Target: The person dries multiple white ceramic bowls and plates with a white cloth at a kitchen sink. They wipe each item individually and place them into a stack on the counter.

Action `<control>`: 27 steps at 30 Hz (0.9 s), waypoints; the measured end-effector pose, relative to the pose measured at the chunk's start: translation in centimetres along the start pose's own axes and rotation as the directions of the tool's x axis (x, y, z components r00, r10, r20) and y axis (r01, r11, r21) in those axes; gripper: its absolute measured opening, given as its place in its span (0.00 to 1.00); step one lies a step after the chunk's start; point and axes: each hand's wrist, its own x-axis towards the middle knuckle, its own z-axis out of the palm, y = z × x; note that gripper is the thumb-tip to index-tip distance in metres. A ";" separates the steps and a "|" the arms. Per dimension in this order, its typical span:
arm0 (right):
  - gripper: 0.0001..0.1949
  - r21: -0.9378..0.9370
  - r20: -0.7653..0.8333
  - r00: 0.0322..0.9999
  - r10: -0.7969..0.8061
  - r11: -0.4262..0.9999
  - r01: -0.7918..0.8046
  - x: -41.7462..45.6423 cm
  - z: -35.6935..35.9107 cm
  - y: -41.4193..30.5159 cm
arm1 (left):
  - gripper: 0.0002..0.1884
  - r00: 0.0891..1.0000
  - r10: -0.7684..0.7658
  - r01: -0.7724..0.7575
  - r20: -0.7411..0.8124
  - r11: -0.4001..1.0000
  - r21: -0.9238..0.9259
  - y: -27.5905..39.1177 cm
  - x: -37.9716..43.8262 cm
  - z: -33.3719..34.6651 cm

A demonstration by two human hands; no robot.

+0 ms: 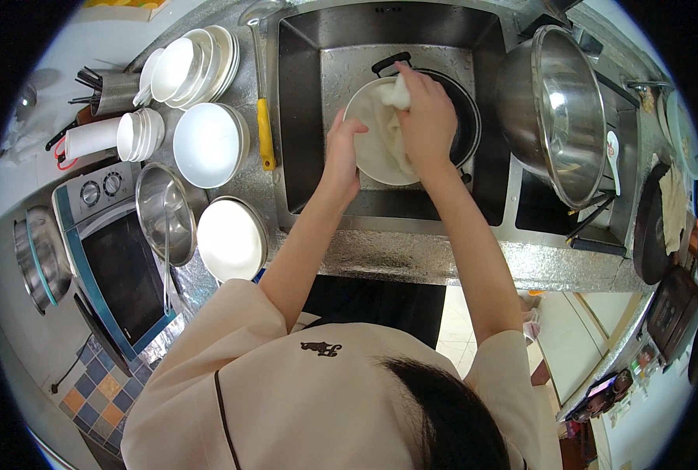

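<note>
A white bowl (378, 147) is held over the large stainless-steel sink basin (349, 64). My left hand (343, 153) grips its left rim, with the thumb over the edge. My right hand (428, 117) presses a white cloth (397, 94) against the inside of the bowl on its right side. Beneath the bowl, partly hidden by it and by my right hand, a dark pot (469, 117) with a black handle (391, 63) sits in the basin. Whether the bowl touches the pot I cannot tell.
Stacked white bowls (206, 145), plates (229, 238) and a steel bowl (166, 214) stand left of the sink, near a microwave oven (128, 264). A ladle with a yellow handle (265, 135) lies along the sink's left edge. At right, a large steel basin (551, 117) leans over the smaller sink.
</note>
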 end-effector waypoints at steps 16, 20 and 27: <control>0.22 -0.217 0.210 0.900 0.383 0.916 -0.339 -6.2 -2.5 3.6 | 0.31 0.764 0.640 -0.445 0.082 0.432 0.784 -6.4 7.7 3.9; 0.22 -0.189 0.189 0.920 0.344 0.932 -0.310 -7.0 -2.7 3.9 | 0.33 0.737 0.663 -0.464 0.135 0.349 0.814 -7.6 8.2 4.8; 0.19 -0.102 0.134 0.876 0.463 0.886 -0.453 -6.4 -3.8 3.9 | 0.29 0.931 0.362 -0.233 -0.047 0.688 0.688 -9.8 9.4 5.0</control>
